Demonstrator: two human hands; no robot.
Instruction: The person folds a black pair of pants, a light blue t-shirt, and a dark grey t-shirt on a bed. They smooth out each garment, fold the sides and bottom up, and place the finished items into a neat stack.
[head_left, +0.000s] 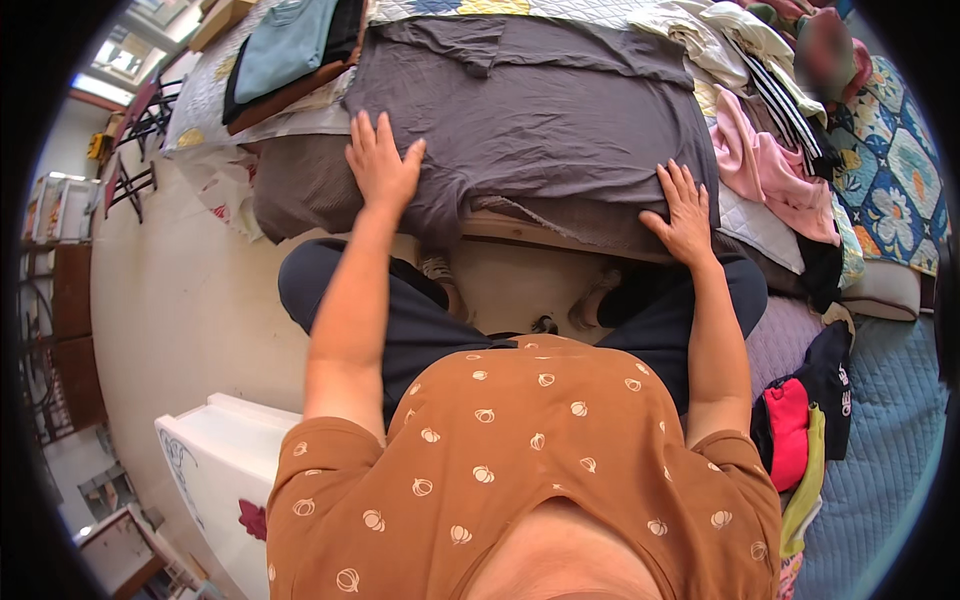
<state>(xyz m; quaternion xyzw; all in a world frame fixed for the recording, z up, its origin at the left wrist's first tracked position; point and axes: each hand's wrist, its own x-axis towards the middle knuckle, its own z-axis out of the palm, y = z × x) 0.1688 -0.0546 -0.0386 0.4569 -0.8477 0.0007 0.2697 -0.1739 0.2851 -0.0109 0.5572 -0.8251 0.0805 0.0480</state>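
Observation:
A dark grey garment (555, 112), which looks like a shirt, lies spread across the quilt-covered surface in front of me. One part of it near the far left edge lies folded over, and wrinkles run across the cloth. My left hand (384, 161) rests flat on its left side with fingers spread. On the near right part of the same garment lies my right hand (681, 210), palm down and fingers apart. Neither hand grips anything. The garment's near left portion hangs over the front edge between my knees.
Folded clothes, a light blue one (289, 49) on top, are stacked at the far left. Loose white garments (694, 37) and a pink garment (765, 161) lie to the right. A blue quilted cover (885, 420) holds more clothes at the near right. A white cabinet (232, 450) stands at my left.

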